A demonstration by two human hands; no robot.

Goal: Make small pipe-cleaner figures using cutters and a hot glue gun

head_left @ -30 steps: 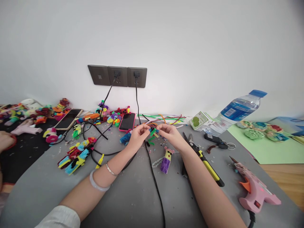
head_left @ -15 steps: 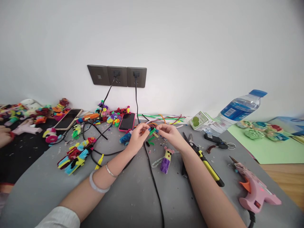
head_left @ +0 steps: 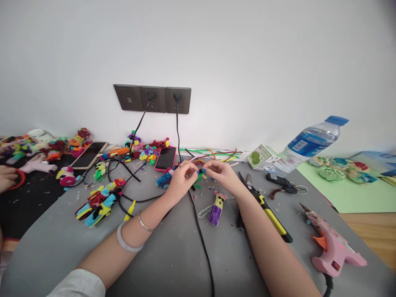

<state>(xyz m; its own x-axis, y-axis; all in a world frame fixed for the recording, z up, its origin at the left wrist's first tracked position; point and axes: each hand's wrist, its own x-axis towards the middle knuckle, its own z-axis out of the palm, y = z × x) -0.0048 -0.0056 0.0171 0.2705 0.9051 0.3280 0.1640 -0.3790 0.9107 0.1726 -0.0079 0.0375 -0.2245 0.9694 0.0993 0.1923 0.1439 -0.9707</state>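
Over the middle of the grey table, my left hand and my right hand meet fingertip to fingertip. Both are closed in a pinch on a small black piece of pipe cleaner, mostly covered by the fingers. Just below the fingertips lie short green pipe cleaner pieces. A small doll with a yellow top, pink ears and a purple lower part lies nearest my right wrist. Yellow-and-black pliers rest partly beside my right forearm.
A pink glue gun lies at right, near car keys. Behind stand a tilted water bottle and a juice carton. Pipe-cleaner figures, phones and black cables spread left. Another person's hand holds a red ring-shaped handle.
My fingertips have come closer together, and the black piece between them shows less. At far left, the other person's hand has shifted, bringing the red ring-shaped handle into view.
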